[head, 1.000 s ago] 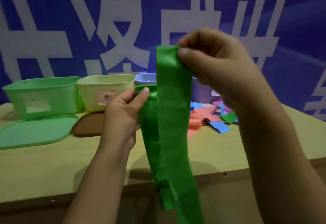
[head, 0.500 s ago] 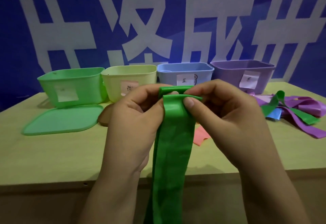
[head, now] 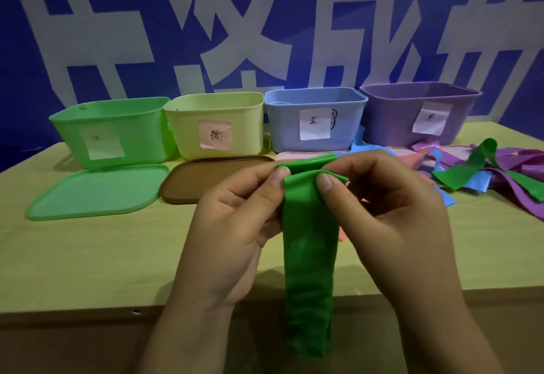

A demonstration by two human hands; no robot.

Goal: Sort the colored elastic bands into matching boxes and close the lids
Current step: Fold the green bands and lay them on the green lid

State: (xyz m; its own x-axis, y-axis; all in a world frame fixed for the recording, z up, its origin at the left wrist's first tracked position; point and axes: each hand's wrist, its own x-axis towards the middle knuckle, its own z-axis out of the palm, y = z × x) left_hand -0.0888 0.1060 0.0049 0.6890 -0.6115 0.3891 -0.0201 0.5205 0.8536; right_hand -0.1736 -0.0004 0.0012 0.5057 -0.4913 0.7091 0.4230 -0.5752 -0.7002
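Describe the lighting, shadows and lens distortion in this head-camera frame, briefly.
Head view: dim, bluish light; the hands and green band cast soft shadows on the table; wide-angle bending bows the table edge and leans the green box and purple box outward; corners darken; box labels read slightly soft.

Left hand (head: 232,226) and right hand (head: 391,211) pinch, thumbs uppermost.

Pale wooden table (head: 88,261) before blue banner (head: 141,49) with large white characters
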